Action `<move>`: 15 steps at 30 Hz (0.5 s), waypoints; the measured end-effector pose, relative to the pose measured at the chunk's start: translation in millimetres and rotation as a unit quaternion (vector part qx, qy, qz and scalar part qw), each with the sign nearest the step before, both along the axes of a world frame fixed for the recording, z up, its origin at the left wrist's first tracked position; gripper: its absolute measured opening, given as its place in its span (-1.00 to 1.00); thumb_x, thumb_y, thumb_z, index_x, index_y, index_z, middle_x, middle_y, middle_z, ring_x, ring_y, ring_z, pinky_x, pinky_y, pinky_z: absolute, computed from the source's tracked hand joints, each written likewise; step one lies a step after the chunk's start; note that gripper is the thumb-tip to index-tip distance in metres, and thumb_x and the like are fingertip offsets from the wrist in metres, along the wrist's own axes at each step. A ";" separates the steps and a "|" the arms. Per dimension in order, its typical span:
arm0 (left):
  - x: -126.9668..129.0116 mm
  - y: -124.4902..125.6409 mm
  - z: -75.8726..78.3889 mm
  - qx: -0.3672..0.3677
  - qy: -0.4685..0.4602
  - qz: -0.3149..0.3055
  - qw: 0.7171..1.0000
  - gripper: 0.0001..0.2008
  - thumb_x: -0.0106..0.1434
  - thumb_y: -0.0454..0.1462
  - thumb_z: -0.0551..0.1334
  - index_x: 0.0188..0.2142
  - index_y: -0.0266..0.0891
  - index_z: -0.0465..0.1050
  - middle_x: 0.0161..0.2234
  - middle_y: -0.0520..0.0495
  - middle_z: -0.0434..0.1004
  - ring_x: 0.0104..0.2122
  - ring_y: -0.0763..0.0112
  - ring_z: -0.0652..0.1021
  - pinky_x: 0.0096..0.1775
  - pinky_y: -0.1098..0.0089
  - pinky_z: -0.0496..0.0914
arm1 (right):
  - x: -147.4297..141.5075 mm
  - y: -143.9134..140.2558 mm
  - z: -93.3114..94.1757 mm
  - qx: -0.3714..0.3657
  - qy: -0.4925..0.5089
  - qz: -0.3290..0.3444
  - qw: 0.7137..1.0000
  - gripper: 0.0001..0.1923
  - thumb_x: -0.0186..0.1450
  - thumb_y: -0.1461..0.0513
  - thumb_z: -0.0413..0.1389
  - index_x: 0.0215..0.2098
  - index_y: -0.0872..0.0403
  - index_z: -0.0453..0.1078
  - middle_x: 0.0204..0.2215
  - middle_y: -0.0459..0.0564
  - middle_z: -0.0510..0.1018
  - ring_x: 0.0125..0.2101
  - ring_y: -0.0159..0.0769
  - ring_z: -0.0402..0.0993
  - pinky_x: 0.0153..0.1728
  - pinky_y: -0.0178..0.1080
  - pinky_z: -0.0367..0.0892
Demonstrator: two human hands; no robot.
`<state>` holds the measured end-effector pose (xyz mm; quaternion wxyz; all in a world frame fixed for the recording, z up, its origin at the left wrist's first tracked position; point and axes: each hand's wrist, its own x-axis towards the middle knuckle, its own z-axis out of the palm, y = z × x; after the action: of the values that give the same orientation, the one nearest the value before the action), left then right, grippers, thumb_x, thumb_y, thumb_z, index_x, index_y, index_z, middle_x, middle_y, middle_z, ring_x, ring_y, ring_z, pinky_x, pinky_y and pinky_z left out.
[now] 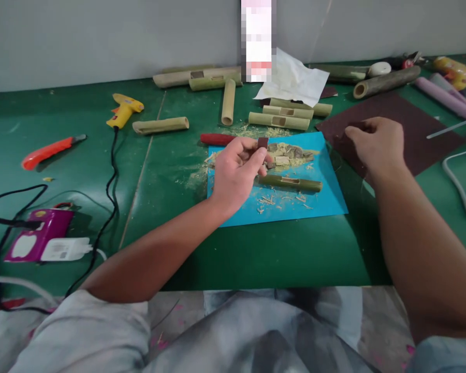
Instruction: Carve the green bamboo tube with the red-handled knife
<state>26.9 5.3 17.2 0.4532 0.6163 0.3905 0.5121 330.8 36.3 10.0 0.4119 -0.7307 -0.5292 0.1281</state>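
My left hand (236, 168) is closed, with a small dark-brown piece of sandpaper (263, 142) pinched between thumb and fingers. It hovers over a blue sheet (233, 217) strewn with shavings. Just right of that hand lies a green bamboo tube (295, 183) with a slot cut in its top. Over a large dark-brown sandpaper sheet (419, 140) is my right hand (378, 142), its fingers curled together; whatever they hold, if anything, is hidden. Behind the left hand, a red handle (217, 139) points left from the blue sheet's far edge.
Several bamboo tubes (278, 121) lie at the back beside white paper (295, 80). On the left are a yellow glue gun (125, 110), an orange utility knife (48, 152) and a purple power strip (56, 228) with cables. A white cable (458, 178) crosses the right side.
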 end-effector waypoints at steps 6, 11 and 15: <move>-1.5 4.3 3.6 -0.013 -0.014 0.019 1.000 -0.88 0.38 -0.28 0.32 -0.27 -0.18 0.40 -0.43 0.06 0.66 -0.57 0.56 0.56 -0.47 0.48 0.44 | -38.8 -30.3 35.1 0.016 -0.276 -0.044 0.960 -0.54 0.39 0.12 0.28 0.15 0.23 0.54 0.12 0.43 0.57 0.18 0.08 0.46 0.10 -0.01 0.27; -7.2 10.0 7.5 0.001 0.029 0.032 0.999 -0.92 0.29 -0.33 0.33 -0.33 -0.21 0.46 -0.49 0.08 0.60 -0.58 0.59 0.52 -0.49 0.53 0.43 | -65.0 -52.7 41.1 -0.126 -0.312 0.290 0.896 -0.72 0.24 0.02 0.38 -0.23 0.02 0.62 -0.33 0.06 0.65 -0.36 -0.13 0.46 -0.40 -0.14 0.11; -18.7 10.4 13.9 0.011 0.053 0.041 0.998 -0.92 0.28 -0.28 0.37 -0.31 -0.23 0.51 -0.48 0.06 0.61 -0.57 0.57 0.53 -0.46 0.53 0.45 | -75.8 -59.4 42.7 -0.197 -0.371 0.356 0.835 -0.76 0.27 0.04 0.32 -0.24 0.03 0.61 -0.27 0.10 0.65 -0.33 -0.11 0.47 -0.42 -0.15 0.05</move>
<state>8.2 15.7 31.0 0.4036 0.6311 0.4331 0.5012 255.0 -23.1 52.7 -0.0415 -0.5502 -0.8295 0.0868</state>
